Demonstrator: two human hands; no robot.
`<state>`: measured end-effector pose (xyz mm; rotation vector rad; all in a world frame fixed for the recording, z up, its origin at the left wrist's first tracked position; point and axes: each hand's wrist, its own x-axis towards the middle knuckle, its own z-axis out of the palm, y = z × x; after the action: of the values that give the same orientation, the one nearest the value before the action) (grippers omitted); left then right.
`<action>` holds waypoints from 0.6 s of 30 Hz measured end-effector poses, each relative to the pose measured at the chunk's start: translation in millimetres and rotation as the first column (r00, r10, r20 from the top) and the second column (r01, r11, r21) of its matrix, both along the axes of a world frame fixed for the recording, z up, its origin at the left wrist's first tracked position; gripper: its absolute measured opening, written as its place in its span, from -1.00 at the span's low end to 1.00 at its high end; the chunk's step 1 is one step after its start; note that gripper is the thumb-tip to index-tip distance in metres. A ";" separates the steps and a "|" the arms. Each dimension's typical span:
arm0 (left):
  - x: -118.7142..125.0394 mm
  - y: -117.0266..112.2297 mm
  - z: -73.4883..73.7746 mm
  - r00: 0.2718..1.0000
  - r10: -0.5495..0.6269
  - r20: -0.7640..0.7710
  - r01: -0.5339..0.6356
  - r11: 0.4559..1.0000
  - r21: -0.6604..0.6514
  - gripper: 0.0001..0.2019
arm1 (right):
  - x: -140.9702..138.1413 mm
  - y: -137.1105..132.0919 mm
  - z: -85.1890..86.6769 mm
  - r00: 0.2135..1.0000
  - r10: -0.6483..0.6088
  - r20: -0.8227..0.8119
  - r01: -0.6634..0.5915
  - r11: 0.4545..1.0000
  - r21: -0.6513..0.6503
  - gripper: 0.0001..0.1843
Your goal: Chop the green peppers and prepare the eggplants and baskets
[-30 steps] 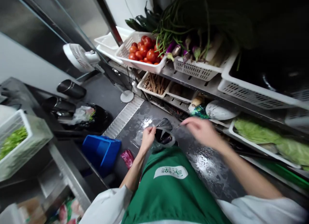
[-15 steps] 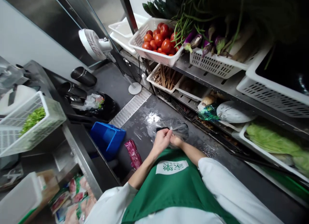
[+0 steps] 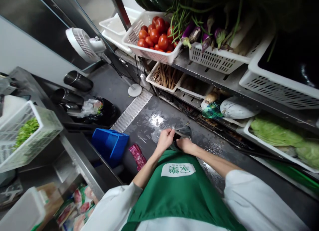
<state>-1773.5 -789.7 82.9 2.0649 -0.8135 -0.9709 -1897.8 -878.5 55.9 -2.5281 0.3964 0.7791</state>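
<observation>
My left hand (image 3: pixel 164 139) is closed, pinching the top edge of a clear plastic bag (image 3: pixel 180 130) that hangs in front of my green apron (image 3: pixel 176 188). My right hand (image 3: pixel 185 145) is closed on the same bag, just to the right of and below the left hand. Something dark lies inside the bag; I cannot make out what it is. Both hands hover over the wet dark floor (image 3: pixel 159 119).
Shelves on the right hold baskets: tomatoes (image 3: pixel 153 35), eggplants and green beans (image 3: pixel 206 35), roots (image 3: pixel 166 76), cabbage (image 3: pixel 276 133). A blue bin (image 3: pixel 109 145), a pink packet (image 3: pixel 137 154), a floor drain (image 3: pixel 131 111) and a white fan (image 3: pixel 82 45) stand ahead. A basket of greens (image 3: pixel 26 131) sits left.
My right hand came in from the right and joined the left hand on the bag. The bag's mouth went from held wide to gathered between both hands.
</observation>
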 end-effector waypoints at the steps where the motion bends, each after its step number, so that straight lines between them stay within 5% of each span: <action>1: 0.8 0.1 -1.4 1.000 0.000 0.002 0.000 1.000 0.012 -0.59 | -11.2 -8.2 13.3 1.000 -0.010 -0.011 0.010 1.000 -0.005 -0.67; 3: 0.5 1.3 -4.6 1.000 -0.003 0.001 0.003 0.999 0.034 -0.60 | -43.4 -30.7 46.2 0.996 -0.090 -0.014 0.090 0.996 -0.011 -0.55; 6: 1.4 5.2 -9.8 1.000 0.012 -0.011 -0.012 0.999 0.044 -0.60 | -112.7 -65.4 102.3 0.963 -0.267 -0.028 0.269 0.958 0.096 -0.64; 10: 13.5 9.6 -17.2 0.994 0.109 -0.028 -0.109 0.994 0.020 -0.56 | -219.0 -84.1 158.7 0.861 -0.508 -0.025 0.494 0.825 0.273 -0.63; 12: 18.3 9.4 -20.2 0.989 0.142 -0.044 -0.142 0.990 0.000 -0.52 | -259.7 -87.6 174.0 0.676 -0.728 0.112 0.686 0.678 0.262 -0.53; 14: 19.4 8.0 -21.8 0.989 0.139 -0.052 -0.140 0.990 -0.013 -0.48 | -282.1 -99.6 184.1 0.377 -0.866 0.329 0.847 0.466 0.255 -0.41; 16: 19.2 6.4 -22.0 0.991 0.125 -0.040 -0.126 0.992 -0.028 -0.45 | -285.5 -128.9 194.8 0.084 -0.840 0.536 0.924 0.266 0.273 -0.34; 18: 21.3 4.6 -21.1 0.993 0.115 -0.019 -0.116 0.992 -0.048 -0.43 | -276.5 -175.8 211.6 -0.072 -0.726 0.684 0.958 0.142 0.251 -0.32</action>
<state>-1752.2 -785.1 61.8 2.0353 -0.6942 -0.8949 -2174.3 -1054.3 267.5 -1.7999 1.7548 -0.8667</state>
